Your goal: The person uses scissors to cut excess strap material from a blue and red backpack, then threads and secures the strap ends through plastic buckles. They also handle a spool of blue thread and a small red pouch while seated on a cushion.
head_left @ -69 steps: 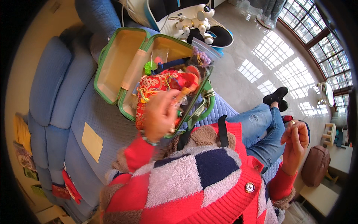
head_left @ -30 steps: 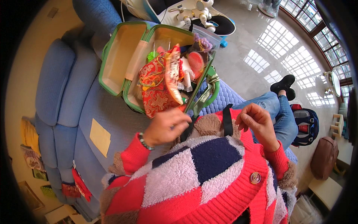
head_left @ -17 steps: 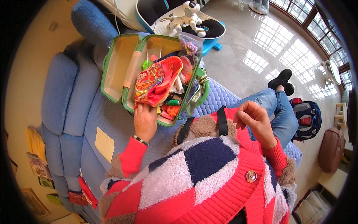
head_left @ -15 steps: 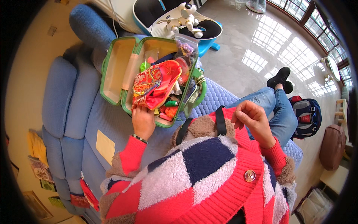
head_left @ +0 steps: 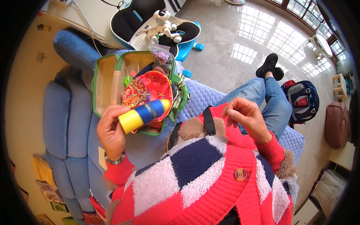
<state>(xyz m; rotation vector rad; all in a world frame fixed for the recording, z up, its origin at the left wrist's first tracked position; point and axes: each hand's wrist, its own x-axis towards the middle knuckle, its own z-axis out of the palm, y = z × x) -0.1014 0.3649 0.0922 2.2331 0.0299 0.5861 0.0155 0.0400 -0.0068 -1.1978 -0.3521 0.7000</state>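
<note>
The left hand (head_left: 110,131) grips a yellow-and-blue roll (head_left: 146,114) just over the open green case (head_left: 108,80); the right hand (head_left: 245,118) pinches the red cardigan (head_left: 225,180). Lifting-out step, seemingly; next needs clearing the case rim.

fuzzy red, white and navy diamond-pattern cardigan (head_left: 195,176), brown button (head_left: 240,174), beaded bracelet (head_left: 114,160), blue jeans (head_left: 267,100), black shoes (head_left: 270,66)

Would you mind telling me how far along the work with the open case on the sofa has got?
Done: the green case lies open on the blue sofa. In hand: the left hand holds a yellow-and-blue roll above it; the right hand pinches the red cardigan's edge. Left: red embroidered fabric and other items fill the case.
</note>
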